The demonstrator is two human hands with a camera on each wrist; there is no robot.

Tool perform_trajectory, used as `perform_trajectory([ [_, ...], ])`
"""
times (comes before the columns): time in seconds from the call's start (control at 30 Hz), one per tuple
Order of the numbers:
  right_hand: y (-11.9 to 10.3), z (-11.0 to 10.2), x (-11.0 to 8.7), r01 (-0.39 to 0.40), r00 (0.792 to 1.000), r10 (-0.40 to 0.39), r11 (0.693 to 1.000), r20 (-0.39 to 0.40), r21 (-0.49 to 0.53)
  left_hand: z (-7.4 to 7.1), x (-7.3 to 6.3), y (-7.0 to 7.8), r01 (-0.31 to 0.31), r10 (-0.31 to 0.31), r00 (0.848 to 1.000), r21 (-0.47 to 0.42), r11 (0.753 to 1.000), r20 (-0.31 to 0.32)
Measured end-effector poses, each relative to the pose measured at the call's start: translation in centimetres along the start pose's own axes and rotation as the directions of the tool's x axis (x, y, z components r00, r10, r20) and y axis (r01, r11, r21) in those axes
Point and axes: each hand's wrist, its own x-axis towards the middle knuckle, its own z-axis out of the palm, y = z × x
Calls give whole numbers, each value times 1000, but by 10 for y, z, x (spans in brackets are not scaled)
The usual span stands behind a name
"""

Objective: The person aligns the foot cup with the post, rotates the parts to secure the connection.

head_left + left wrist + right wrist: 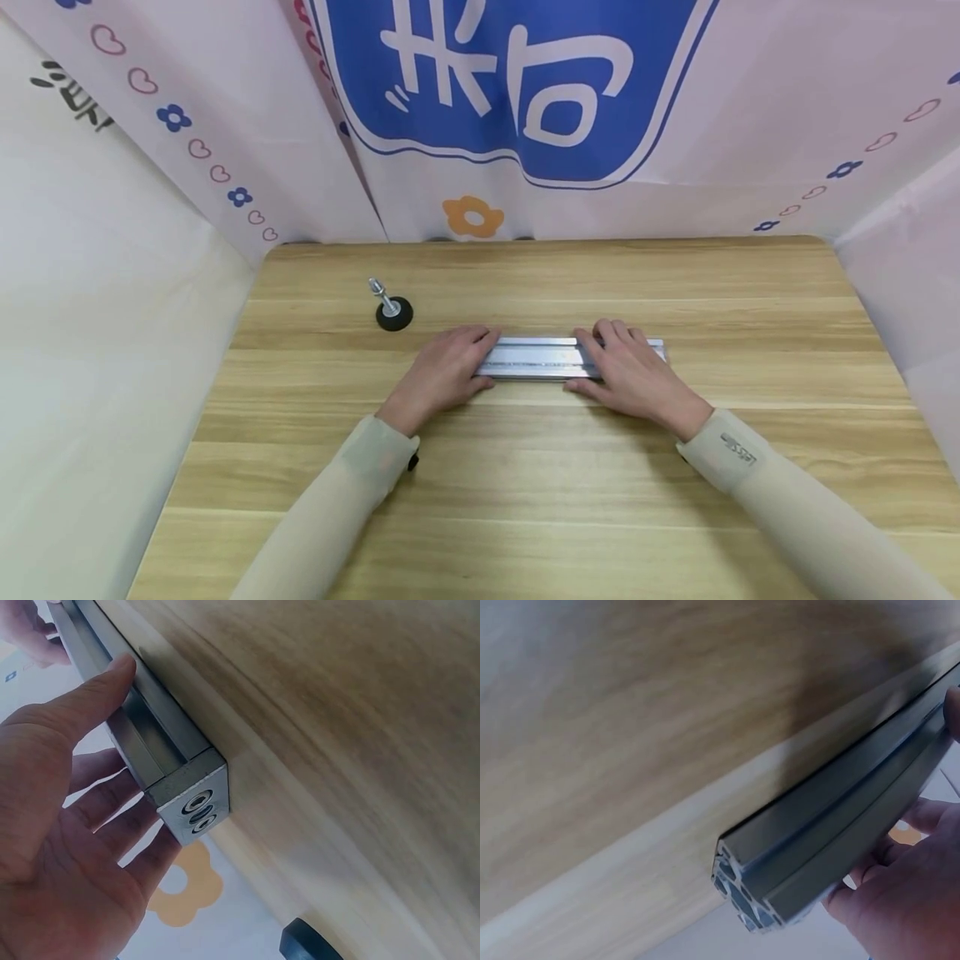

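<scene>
Aluminium profile [532,356] spanning 2 hands, uneven pull being the risk

Left grip [450,364] is grasping it near the end plate [196,808], thumb on the near side, fingers on the far side; right grip [626,371] is grasping it near the hollow end [742,895]. Profile is lying crosswise on the surface [525,500]. Smooth metal could be slipping or twisting if the 2 hands pull unequally. Levelling foot [393,314] is standing just beyond the left grip, so a careless swing could be toppling it
</scene>
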Motion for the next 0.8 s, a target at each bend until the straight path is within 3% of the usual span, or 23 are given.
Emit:
perform_trajectory([
  [0.43,-3,1,3,-15,1000,15,1000,1,-21,-6,4,1,33,-32,999,-15,999,33],
  [0.8,-5,4,3,-19,1000,19,999,-2,-39,2,3,2,21,-22,999,26,999,36],
])
